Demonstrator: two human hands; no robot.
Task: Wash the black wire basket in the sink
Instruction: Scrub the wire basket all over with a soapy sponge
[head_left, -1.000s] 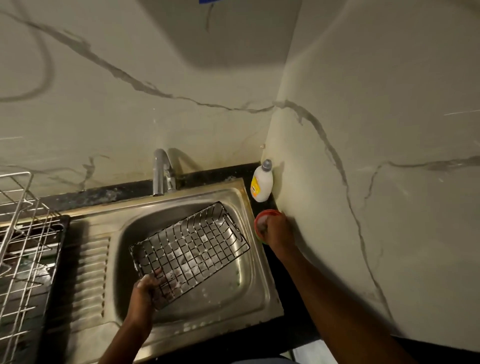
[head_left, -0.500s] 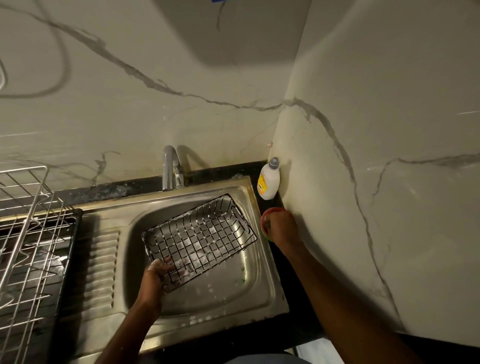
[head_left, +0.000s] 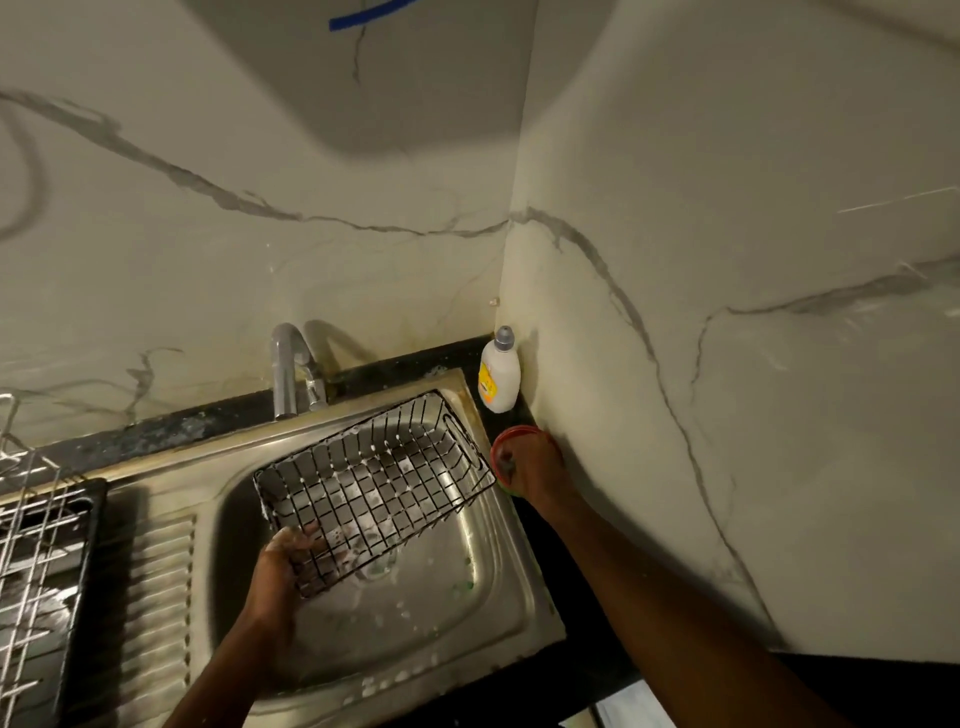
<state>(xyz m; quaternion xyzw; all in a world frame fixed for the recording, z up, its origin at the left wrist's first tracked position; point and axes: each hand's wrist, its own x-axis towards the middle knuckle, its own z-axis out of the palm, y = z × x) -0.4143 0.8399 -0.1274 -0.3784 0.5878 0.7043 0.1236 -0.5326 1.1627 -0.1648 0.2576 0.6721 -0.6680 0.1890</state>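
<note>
Sink (head_left: 524, 582): steel, set in dark counter (head_left: 197, 426), tap (head_left: 285, 369) at back edge, drain board to its left.

Black wire basket (head_left: 379, 483) is held over the basin, tilted, open side facing up twd camera. Long axis runs diagonal, from near-left low corner up to far-right corner by the sink's right rim. Suds on the mesh & white flecks in the basin, so prob. mid-scrub, not rinsed yet.

Left hand (head_left: 283, 558): grip is fingers curled round the near-left corner wires, soapy. All the rest of the basket stretches away from that grip, up & to the right.

Right hand (head_left: 530, 470): off the basket, on the counter strip just right of the sink, fingers down in a small red-rimmed tub (head_left: 511, 434). Can't tell if that grip is pinching anything or just dipping. It's the hand nearer the basket's far-right end, just beside it, so likely it comes back across to that end.

Soap bottle (head_left: 498, 376) stands upright in the corner behind the tub.
</note>
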